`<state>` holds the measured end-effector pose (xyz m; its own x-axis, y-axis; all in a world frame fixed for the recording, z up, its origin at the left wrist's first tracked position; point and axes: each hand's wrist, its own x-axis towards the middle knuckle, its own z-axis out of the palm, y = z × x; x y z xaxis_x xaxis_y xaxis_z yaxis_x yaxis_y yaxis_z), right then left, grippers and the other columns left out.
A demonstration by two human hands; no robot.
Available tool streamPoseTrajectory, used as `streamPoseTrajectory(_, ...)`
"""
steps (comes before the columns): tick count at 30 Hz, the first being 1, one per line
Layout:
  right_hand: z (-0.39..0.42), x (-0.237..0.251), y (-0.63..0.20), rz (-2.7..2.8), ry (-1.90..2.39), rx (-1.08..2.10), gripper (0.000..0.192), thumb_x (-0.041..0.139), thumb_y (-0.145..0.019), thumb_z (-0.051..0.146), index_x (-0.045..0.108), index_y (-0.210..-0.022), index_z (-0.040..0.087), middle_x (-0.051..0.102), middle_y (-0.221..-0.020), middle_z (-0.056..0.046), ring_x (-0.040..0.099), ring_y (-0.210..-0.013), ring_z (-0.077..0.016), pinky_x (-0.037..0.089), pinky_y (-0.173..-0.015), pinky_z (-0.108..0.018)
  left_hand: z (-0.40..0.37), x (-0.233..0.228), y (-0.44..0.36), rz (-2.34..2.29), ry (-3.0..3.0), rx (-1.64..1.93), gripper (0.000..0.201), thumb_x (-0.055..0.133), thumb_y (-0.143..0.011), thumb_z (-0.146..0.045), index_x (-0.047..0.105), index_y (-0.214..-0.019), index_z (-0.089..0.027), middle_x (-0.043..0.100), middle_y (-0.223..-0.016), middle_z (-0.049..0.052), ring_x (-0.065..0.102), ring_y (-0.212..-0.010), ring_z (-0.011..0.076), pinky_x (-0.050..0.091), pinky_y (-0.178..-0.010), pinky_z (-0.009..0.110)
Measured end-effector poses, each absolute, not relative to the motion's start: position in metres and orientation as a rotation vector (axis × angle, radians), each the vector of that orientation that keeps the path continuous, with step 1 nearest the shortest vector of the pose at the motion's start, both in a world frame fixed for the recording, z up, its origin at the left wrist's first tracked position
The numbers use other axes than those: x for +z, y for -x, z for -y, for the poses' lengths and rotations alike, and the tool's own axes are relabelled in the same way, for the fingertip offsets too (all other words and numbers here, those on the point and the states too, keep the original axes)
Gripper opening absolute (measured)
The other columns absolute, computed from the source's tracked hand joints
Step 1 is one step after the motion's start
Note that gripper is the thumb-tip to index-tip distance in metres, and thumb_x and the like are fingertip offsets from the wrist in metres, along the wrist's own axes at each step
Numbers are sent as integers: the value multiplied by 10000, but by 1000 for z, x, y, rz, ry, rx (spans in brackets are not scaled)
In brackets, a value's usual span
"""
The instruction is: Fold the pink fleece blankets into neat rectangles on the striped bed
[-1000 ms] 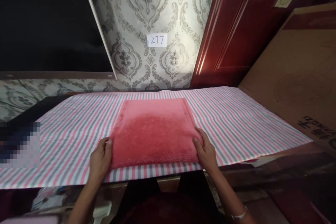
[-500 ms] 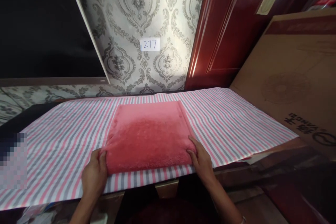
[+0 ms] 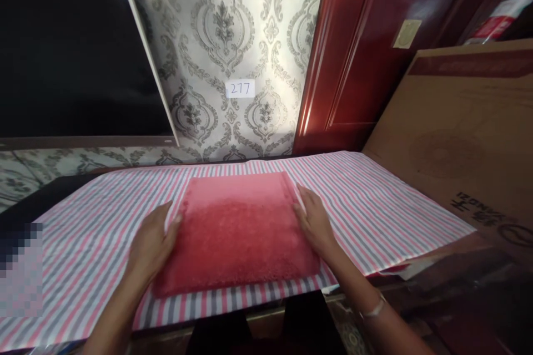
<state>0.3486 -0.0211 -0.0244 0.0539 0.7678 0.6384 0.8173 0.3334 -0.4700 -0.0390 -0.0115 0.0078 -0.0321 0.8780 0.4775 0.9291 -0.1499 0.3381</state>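
Observation:
A flat, square piece of pinkish-red plush fabric (image 3: 244, 233) lies on a pink, grey and white striped cloth (image 3: 362, 199). Along its left edge is my left hand (image 3: 155, 236), thumb at the plush and fingers spread away from it on the striped side. At the right edge my right hand (image 3: 314, 216) has its thumb near the fabric's border and its fingers stretched forward beside it. Neither hand grips the plush. A pale bracelet (image 3: 377, 306) circles my right wrist.
A black screen (image 3: 75, 50) hangs at the left on patterned wallpaper. A paper marked 277 (image 3: 240, 88) is stuck there. To the right stand a dark red wooden panel (image 3: 353, 66) and a large cardboard box (image 3: 466, 122). The striped cloth's front edge lies near me.
Both hands have let go of the plush fabric's near corners and moved forward along its sides, their fingers opening. The view has tilted up slightly, so the scene sits lower.

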Motion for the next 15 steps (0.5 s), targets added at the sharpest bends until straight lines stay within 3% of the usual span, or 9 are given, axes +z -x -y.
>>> streamPoseTrajectory(3,-33,2,-316,1884,1490,-51,606,393,-1003,446,397,-1515,122,416,-1539,-177,342,-1436,-307,289,-1158,-491,-42,29,3,1885,2324,-723,600,416,-910,-413,476,-1419,-102,505,-1494,176,427,-1415,290,342,-1160,437)
streamPoseTrajectory(7,-79,2,-296,1978,1713,59,562,451,-1003,408,406,-1512,174,365,-1579,-154,253,-1480,-322,178,-1176,-563,-91,29,-32,2032,2380,-378,621,428,-940,-389,401,-1497,-117,341,-1601,187,258,-1507,302,208,-1199,534)
streamPoseTrajectory(11,-91,-27,-311,1947,1816,199,476,428,-1016,404,508,-1429,180,475,-1503,-152,316,-1449,-326,258,-1135,-581,-103,0,-31,2148,2371,-307,589,384,-966,-407,421,-1494,-150,363,-1587,183,299,-1489,315,185,-1177,618)
streamPoseTrajectory(15,-93,-47,-323,1917,1786,210,458,412,-1022,394,539,-1394,158,510,-1471,-147,337,-1437,-306,323,-1124,-500,-107,-20,-17,2268,2317,-480,590,373,-973,-411,410,-1506,-160,327,-1612,151,242,-1513,288,202,-1191,568)
